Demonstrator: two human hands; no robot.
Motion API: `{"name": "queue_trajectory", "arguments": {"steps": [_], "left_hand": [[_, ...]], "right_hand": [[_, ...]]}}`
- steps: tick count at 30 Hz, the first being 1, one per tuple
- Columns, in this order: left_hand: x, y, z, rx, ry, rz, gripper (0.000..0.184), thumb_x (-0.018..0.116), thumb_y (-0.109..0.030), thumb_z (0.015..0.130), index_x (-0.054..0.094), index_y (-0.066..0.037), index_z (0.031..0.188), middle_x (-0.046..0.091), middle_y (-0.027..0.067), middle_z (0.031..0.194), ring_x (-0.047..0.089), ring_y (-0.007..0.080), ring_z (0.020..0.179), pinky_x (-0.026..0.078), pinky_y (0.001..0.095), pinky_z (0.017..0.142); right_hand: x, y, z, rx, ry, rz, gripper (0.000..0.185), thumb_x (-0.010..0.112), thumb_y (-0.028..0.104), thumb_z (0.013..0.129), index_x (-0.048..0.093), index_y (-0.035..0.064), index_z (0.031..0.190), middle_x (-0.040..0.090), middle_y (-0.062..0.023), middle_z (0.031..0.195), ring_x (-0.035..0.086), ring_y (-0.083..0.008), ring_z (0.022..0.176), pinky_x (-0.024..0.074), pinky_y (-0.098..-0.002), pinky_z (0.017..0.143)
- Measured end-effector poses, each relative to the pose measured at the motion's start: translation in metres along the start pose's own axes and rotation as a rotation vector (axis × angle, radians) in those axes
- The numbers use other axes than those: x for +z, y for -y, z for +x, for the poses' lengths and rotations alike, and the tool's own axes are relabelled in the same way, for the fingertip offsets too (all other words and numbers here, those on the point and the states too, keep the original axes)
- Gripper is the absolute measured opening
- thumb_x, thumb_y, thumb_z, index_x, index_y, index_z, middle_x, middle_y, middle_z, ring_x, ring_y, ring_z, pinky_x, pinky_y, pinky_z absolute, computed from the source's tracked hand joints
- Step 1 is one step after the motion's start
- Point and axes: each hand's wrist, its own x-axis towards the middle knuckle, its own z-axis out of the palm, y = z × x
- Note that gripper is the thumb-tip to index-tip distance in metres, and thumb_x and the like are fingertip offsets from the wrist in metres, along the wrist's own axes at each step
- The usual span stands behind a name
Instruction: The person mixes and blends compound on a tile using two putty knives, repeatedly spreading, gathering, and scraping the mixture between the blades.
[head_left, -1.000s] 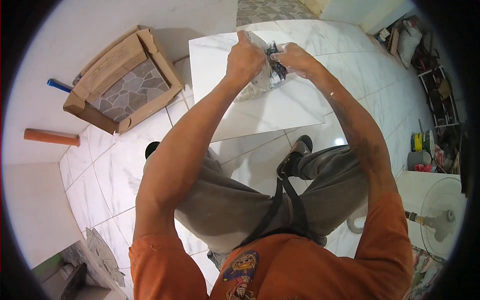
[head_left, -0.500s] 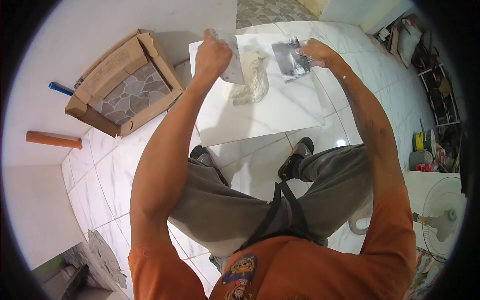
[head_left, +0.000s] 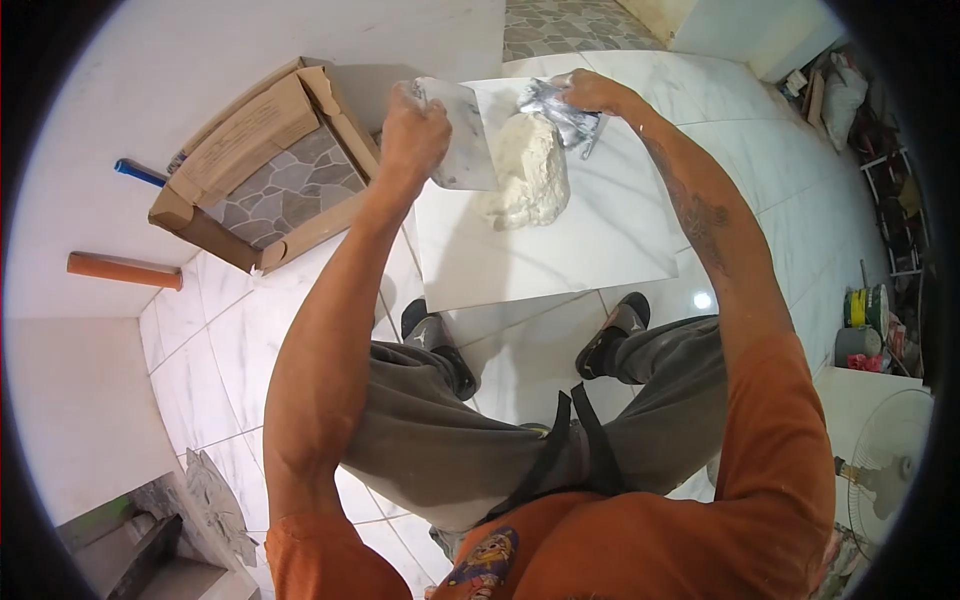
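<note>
My left hand [head_left: 415, 135] grips a flat rectangular scraper blade [head_left: 462, 140] by its left edge. The blade stands close along the left side of a cream-coloured mound of putty-like paste [head_left: 540, 170]. On the mound's far right, my right hand [head_left: 595, 92] is closed on a second scraper [head_left: 570, 118], a shiny metal one with pale smears; its lower edge is at or near the paste. Whether either blade touches the paste is hard to tell. Under the mound lies a white marbled board [head_left: 600, 250] on the floor.
A cardboard box [head_left: 240, 140] holding stone-patterned tiles leans at the left wall. Blue [head_left: 140, 173] and orange [head_left: 125, 270] handles stick out nearby. My shoes [head_left: 440, 340] flank the board's near edge. At right are a tin [head_left: 866, 308] and a fan [head_left: 890, 465].
My right hand has moved left with its scraper, from the board's right part to beside the paste, and the blade has tilted. The whole view has shifted slightly. Both scrapers stay held.
</note>
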Motion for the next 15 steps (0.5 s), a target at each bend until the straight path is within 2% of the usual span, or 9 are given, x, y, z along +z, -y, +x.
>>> {"name": "queue_trajectory", "arguments": {"steps": [2,3,6,9,12,13,15], "left_hand": [[0.01,0.002,0.001,-0.022,0.014,-0.015,0.043,0.051,-0.02,0.089,0.039,0.012,0.115,0.06,0.0372,0.1,0.06,0.0491,0.095,0.047,0.0488,0.086],[0.014,-0.002,0.0,-0.033,0.02,-0.024,0.044,0.051,-0.02,0.089,0.037,0.013,0.114,0.06,0.0377,0.098,0.061,0.0493,0.093,0.047,0.0494,0.085],[0.029,-0.015,-0.01,-0.066,0.012,0.061,0.048,0.05,-0.017,0.087,0.031,0.016,0.117,0.06,0.0388,0.094,0.062,0.0499,0.09,0.048,0.0506,0.083],[0.042,-0.03,-0.02,-0.063,0.005,0.079,0.049,0.049,-0.013,0.085,0.029,0.018,0.118,0.061,0.0388,0.092,0.063,0.0493,0.088,0.05,0.05,0.081],[0.048,-0.044,-0.028,-0.08,0.03,0.07,0.054,0.05,-0.012,0.084,0.026,0.02,0.12,0.061,0.0376,0.092,0.063,0.0482,0.087,0.051,0.0489,0.081],[0.051,-0.048,-0.03,-0.087,0.031,0.065,0.056,0.05,-0.012,0.084,0.025,0.021,0.121,0.061,0.0373,0.092,0.063,0.0481,0.087,0.051,0.0488,0.081],[0.056,-0.053,-0.031,-0.098,0.045,0.062,0.058,0.051,-0.011,0.083,0.023,0.021,0.122,0.061,0.0366,0.092,0.063,0.0476,0.088,0.051,0.0485,0.081]], "right_hand": [[-0.001,0.01,0.004,-0.017,0.046,-0.045,0.051,0.059,0.027,0.087,0.055,0.0067,0.133,0.052,-0.0244,0.127,0.053,-0.0337,0.116,0.0426,-0.0381,0.097],[-0.004,0.021,-0.003,-0.037,0.044,-0.103,0.049,0.06,0.022,0.09,0.053,-0.0006,0.132,0.056,-0.0234,0.128,0.054,-0.0299,0.117,0.0416,-0.0345,0.1],[-0.006,0.037,-0.014,0.001,0.026,-0.065,0.048,0.059,0.022,0.091,0.052,-0.0034,0.131,0.059,-0.0227,0.125,0.056,-0.0298,0.115,0.0413,-0.0343,0.1],[-0.006,0.05,-0.036,-0.033,0.012,-0.008,0.047,0.059,0.02,0.09,0.053,-0.006,0.129,0.061,-0.0225,0.122,0.058,-0.03,0.111,0.0422,-0.0339,0.099],[-0.004,0.066,-0.057,-0.073,0.0,-0.018,0.046,0.056,0.018,0.087,0.055,-0.003,0.128,0.062,-0.0237,0.118,0.06,-0.0328,0.107,0.0442,-0.0349,0.094],[-0.002,0.072,-0.064,-0.084,-0.023,-0.028,0.041,0.055,0.016,0.085,0.06,-0.0047,0.12,0.065,-0.025,0.109,0.061,-0.0333,0.102,0.046,-0.0368,0.09],[0.007,0.082,-0.072,-0.038,-0.083,-0.015,0.037,0.055,0.015,0.082,0.062,-0.006,0.112,0.065,-0.0258,0.102,0.062,-0.0329,0.096,0.0472,-0.0385,0.085]]}}
